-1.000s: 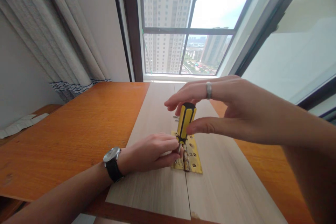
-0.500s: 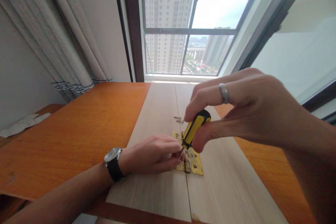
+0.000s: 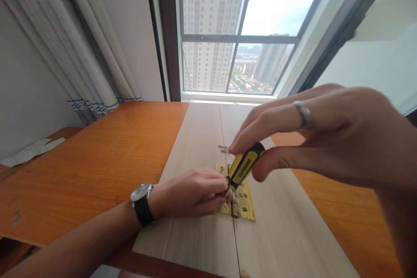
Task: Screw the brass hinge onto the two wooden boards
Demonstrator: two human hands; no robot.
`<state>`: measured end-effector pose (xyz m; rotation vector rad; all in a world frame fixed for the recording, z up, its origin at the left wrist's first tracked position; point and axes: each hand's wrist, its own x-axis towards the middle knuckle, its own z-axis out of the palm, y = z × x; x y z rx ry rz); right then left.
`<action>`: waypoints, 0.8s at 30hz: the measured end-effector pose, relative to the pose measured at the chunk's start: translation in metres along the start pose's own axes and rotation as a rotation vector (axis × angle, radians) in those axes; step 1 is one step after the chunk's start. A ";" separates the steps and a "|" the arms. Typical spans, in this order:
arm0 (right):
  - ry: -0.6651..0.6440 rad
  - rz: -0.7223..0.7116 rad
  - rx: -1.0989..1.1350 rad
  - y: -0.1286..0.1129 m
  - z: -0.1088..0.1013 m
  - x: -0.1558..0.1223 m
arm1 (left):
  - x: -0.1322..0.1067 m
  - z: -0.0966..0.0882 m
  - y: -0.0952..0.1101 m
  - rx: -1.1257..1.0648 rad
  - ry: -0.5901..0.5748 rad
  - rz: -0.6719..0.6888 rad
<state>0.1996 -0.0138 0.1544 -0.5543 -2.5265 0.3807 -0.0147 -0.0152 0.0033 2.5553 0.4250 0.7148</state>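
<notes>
A short screwdriver (image 3: pixel 245 166) with a yellow and black handle leans over a brass-coloured hinge (image 3: pixel 247 206). My right hand (image 3: pixel 339 134), wearing a ring, has the handle loosely between thumb and fingers. At the lower end of the screwdriver, my left hand (image 3: pixel 198 193) pinches with its fingertips around the shaft; any screw there is hidden. The hinge lies across the seam of two pale boards (image 3: pixel 195 139), its left leaf partly covered by my left hand. Two loose screws (image 3: pixel 223 147) lie on the boards beyond the hinge, near my right fingertips.
An orange-brown wooden table (image 3: pixel 107 160) carries the boards. Behind it stands a window (image 3: pixel 239 39), with a grey curtain (image 3: pixel 81 43) at the left. A flat whitish strip (image 3: pixel 34 152) lies at the far left. A wristwatch (image 3: pixel 142 202) sits on my left wrist.
My right hand has shifted right, with its fingers straighter and its hold on the handle looser. The handle has turned and tilted a little to the right. My left hand stays at the hinge.
</notes>
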 end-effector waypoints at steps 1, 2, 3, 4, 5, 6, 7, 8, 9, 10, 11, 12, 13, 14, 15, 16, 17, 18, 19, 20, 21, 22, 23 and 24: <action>0.028 0.006 -0.016 -0.002 0.002 0.001 | 0.000 0.000 0.000 -0.002 -0.011 0.003; 0.055 0.009 -0.031 -0.004 0.004 0.002 | 0.000 0.000 0.001 -0.010 -0.020 0.008; 0.076 0.009 -0.043 -0.004 0.006 0.003 | 0.001 -0.001 0.001 -0.017 -0.024 0.012; 0.088 0.006 -0.051 -0.005 0.007 0.004 | 0.001 -0.001 0.001 -0.016 -0.019 0.015; 0.087 0.005 -0.054 -0.004 0.007 0.005 | 0.001 -0.001 0.002 -0.013 -0.008 0.014; 0.071 -0.002 -0.053 -0.004 0.007 0.005 | 0.001 -0.001 0.002 -0.012 0.003 0.011; 0.044 -0.013 -0.046 -0.002 0.006 0.005 | 0.001 -0.001 0.002 -0.015 0.010 0.008; 0.016 -0.027 -0.035 -0.001 0.005 0.005 | 0.001 -0.001 0.002 -0.019 0.008 0.002; -0.009 -0.038 -0.025 0.001 0.003 0.004 | 0.001 -0.001 0.002 -0.024 -0.001 -0.008; -0.028 -0.047 -0.016 0.002 0.001 0.003 | 0.001 -0.001 0.002 -0.031 -0.014 -0.017; -0.031 -0.052 -0.013 0.004 -0.002 0.002 | 0.001 0.000 0.002 -0.033 -0.024 -0.024; -0.031 -0.050 -0.017 0.005 -0.004 0.001 | 0.001 0.000 0.002 -0.029 -0.026 -0.028; -0.028 -0.047 -0.025 0.006 -0.006 0.000 | 0.001 0.000 0.002 -0.020 -0.024 -0.028; -0.022 -0.046 -0.034 0.007 -0.008 -0.001 | 0.001 0.000 0.002 -0.011 -0.020 -0.025; -0.016 -0.044 -0.041 0.008 -0.009 -0.002 | 0.001 0.001 0.002 -0.003 -0.009 -0.017; -0.008 -0.039 -0.045 0.008 -0.008 -0.003 | 0.001 0.001 0.002 0.004 0.000 -0.010; 0.009 -0.029 -0.050 0.009 -0.007 -0.003 | 0.001 0.001 0.002 0.010 0.009 -0.004; 0.032 -0.019 -0.057 0.008 -0.005 -0.004 | 0.001 0.001 0.001 0.015 0.017 0.003; 0.061 -0.011 -0.068 0.008 -0.003 -0.004 | 0.001 0.001 0.001 0.019 0.021 0.008; 0.092 -0.006 -0.084 0.007 -0.001 -0.003 | 0.002 0.001 0.001 0.021 0.020 0.012; 0.117 -0.003 -0.098 0.006 0.002 -0.003 | 0.002 0.001 0.000 0.018 0.017 0.017; 0.142 -0.004 -0.114 0.004 0.004 -0.002 | 0.003 0.001 0.000 0.013 0.010 0.021; 0.166 -0.008 -0.132 0.003 0.006 0.000 | 0.003 0.002 -0.001 0.006 0.001 0.025; 0.189 -0.016 -0.151 0.002 0.007 0.001 | 0.004 0.002 -0.002 -0.004 -0.010 0.028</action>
